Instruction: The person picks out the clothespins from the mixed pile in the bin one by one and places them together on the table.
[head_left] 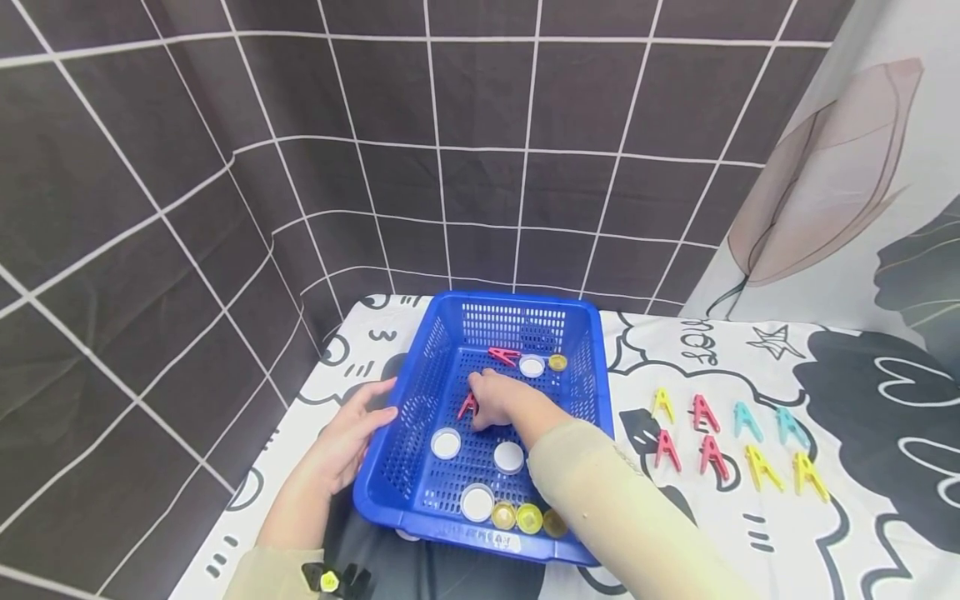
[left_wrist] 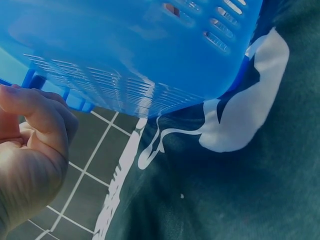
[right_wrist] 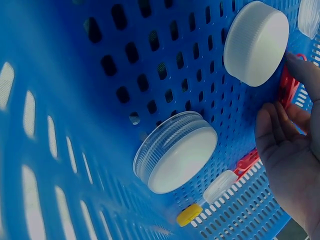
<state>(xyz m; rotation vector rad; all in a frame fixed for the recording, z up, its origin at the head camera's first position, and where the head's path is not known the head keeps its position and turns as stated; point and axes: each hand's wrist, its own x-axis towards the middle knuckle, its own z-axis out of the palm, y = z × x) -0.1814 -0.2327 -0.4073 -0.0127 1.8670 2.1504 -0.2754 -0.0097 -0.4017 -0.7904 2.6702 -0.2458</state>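
A blue plastic basket [head_left: 480, 533] stands on the patterned cloth. My left hand [head_left: 341, 437] grips its left rim, thumb on top; in the left wrist view the fingers of that hand [left_wrist: 35, 135] curl at the rim. Inside the basket, my right hand [head_left: 495, 400] pinches a red clothespin [head_left: 467, 406] low over the basket's floor. The right wrist view shows the same clothespin [right_wrist: 287, 87] between thumb and fingers, close to a white cap [right_wrist: 257, 45]. Another red clothespin [head_left: 504, 356] lies farther back, beside a white cap [head_left: 532, 366] and a yellow cap [head_left: 557, 362].
White caps [head_left: 446, 443] and yellow caps [head_left: 528, 518] lie about the basket's floor. On the cloth to the right, two rows hold yellow [head_left: 763, 468], red [head_left: 705, 414] and light-blue clothespins [head_left: 747, 421]. A dark gridded curtain [head_left: 480, 192] hangs behind and left.
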